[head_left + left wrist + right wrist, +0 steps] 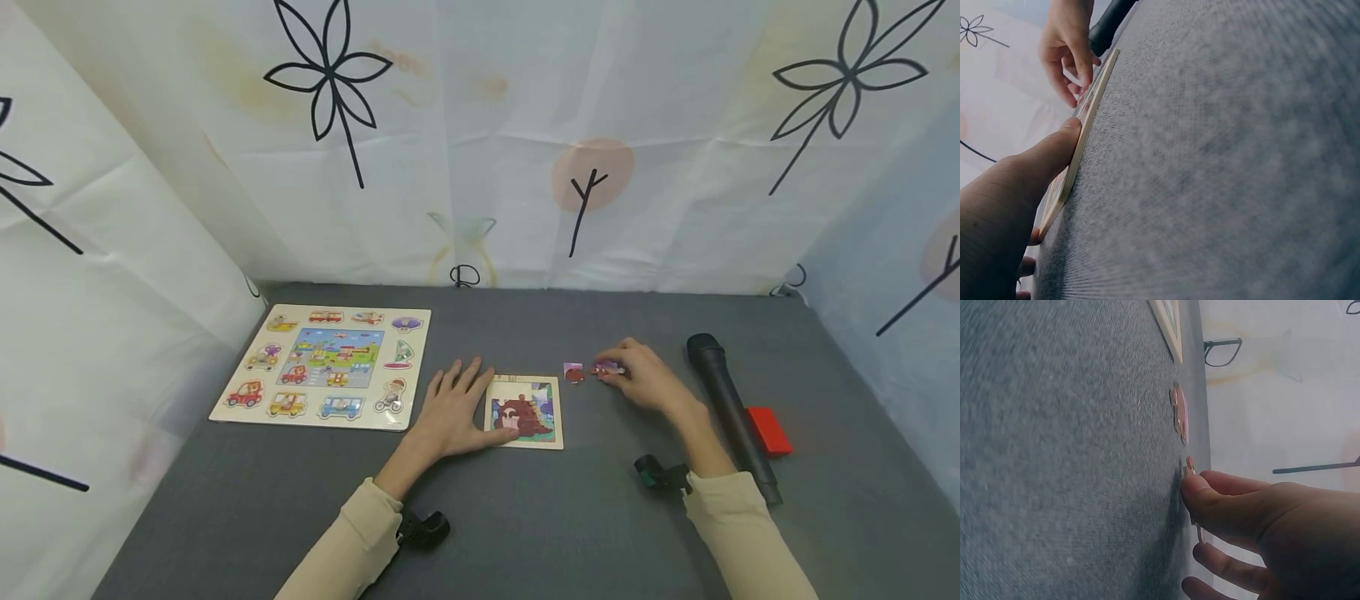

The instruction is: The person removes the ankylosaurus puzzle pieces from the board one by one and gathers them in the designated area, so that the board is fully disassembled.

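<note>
A small wooden jigsaw puzzle (559,421) with a pale frame and a brown dinosaur picture lies on the grey table, several pieces in its tray. My left hand (450,421) rests at its left side, fingers spread and straight, thumb pressing on the picture near the lower edge. To the right of the frame, my right hand (647,377) pinches a purple-and-red puzzle piece (1190,465) between thumb and index finger, close over the tabletop. Between that hand and the frame lies another loose puzzle piece (573,372), pink and dark red.
A larger wooden vehicle puzzle (408,367) lies at the left. Beyond my right hand are a black microphone-shaped object (731,408) and a red block (769,431) beside it. White patterned curtain (487,167) borders the table at the back and sides.
</note>
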A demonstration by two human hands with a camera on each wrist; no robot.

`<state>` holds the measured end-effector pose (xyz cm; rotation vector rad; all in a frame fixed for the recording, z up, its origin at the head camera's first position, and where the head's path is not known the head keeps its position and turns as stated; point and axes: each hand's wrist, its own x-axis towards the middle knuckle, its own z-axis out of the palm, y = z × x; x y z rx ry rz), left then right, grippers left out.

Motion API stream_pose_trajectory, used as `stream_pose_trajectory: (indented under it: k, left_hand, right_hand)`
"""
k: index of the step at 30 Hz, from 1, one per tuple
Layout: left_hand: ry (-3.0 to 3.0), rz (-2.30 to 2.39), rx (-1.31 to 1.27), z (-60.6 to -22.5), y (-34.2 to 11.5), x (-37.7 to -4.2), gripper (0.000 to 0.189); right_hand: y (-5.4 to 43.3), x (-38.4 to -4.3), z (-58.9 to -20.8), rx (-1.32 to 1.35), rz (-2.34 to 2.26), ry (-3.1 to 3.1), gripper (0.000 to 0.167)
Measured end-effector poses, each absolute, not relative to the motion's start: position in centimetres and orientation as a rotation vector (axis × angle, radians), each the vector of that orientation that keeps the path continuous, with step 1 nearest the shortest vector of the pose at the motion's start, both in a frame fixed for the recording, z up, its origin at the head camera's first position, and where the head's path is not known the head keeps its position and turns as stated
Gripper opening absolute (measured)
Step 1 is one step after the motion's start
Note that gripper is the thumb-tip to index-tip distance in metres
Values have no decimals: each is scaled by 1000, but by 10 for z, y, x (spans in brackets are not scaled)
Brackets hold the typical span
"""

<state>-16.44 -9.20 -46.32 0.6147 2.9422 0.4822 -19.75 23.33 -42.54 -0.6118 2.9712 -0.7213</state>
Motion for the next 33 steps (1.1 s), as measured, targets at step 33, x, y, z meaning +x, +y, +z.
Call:
stream_pose_trajectory:
  k: [33]
  left_hand:
    - [2957, 471, 626, -467, -92, -165, 106]
  right_hand:
    - [213, -192, -418, -586, -719, 2936, 33]
